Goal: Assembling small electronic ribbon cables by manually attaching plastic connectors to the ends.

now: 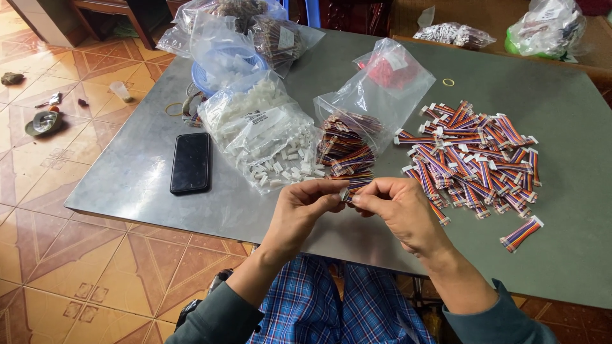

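My left hand (305, 205) and my right hand (396, 205) meet over the near edge of the grey table (561, 255). Both pinch a short multicoloured ribbon cable (347, 194) between their fingertips; its end is partly hidden by my fingers. Just beyond my hands a stack of unfinished ribbon cables (345, 153) spills from an open clear bag (382, 89). Left of it lies a clear bag of small white plastic connectors (264, 130), several loose on the table. A pile of ribbon cables with white connectors (475, 159) lies to the right.
A black phone (190, 162) lies face up on the table's left part. More clear bags (236, 32) and a blue bowl sit at the far left. One lone cable (521, 234) lies near the right front. Two bags (548, 25) rest on a far surface. Tiled floor on the left.
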